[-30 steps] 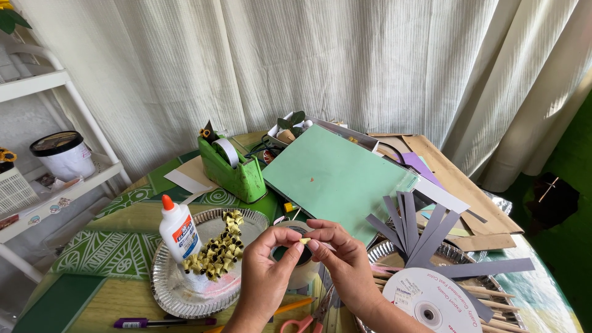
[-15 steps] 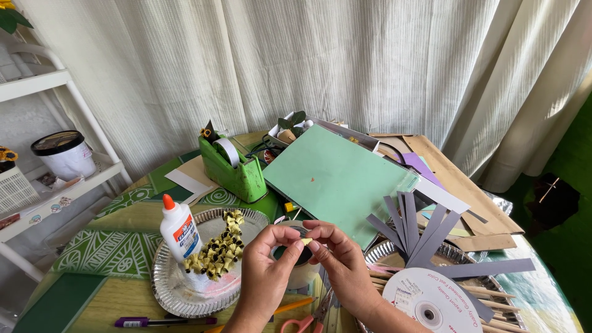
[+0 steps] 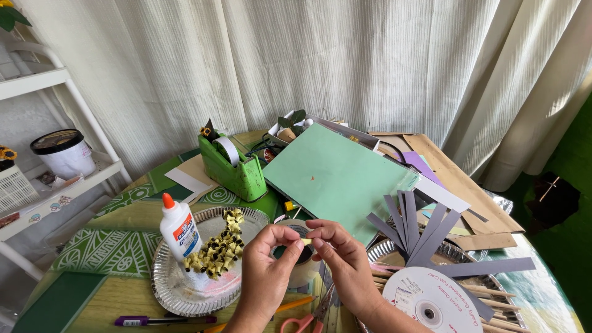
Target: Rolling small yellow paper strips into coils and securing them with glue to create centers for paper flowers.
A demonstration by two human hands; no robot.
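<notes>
My left hand [image 3: 265, 271] and my right hand [image 3: 342, 262] meet at the fingertips above the table. Together they pinch a small pale yellow paper piece [image 3: 306, 242]. Right under them lies a roll of tape [image 3: 300, 259], partly hidden by my fingers. To the left, a silver foil plate [image 3: 179, 290] holds a pile of small yellow and black paper curls [image 3: 219, 250] and a white glue bottle [image 3: 179, 227] with an orange cap. At the lower right a white disc [image 3: 425, 302] lies over a fan of grey paper strips [image 3: 419, 231].
A green tape dispenser [image 3: 231, 163] stands behind the plate, next to a large green card sheet [image 3: 336, 176]. A purple marker [image 3: 163, 320] and orange-handled scissors [image 3: 302, 322] lie at the front edge. Cardboard [image 3: 459, 185] sits at the right. A white shelf [image 3: 43, 123] holds a tub [image 3: 61, 151].
Both hands stay in the same spot, with the fingertips shifting only slightly on the small yellow piece.
</notes>
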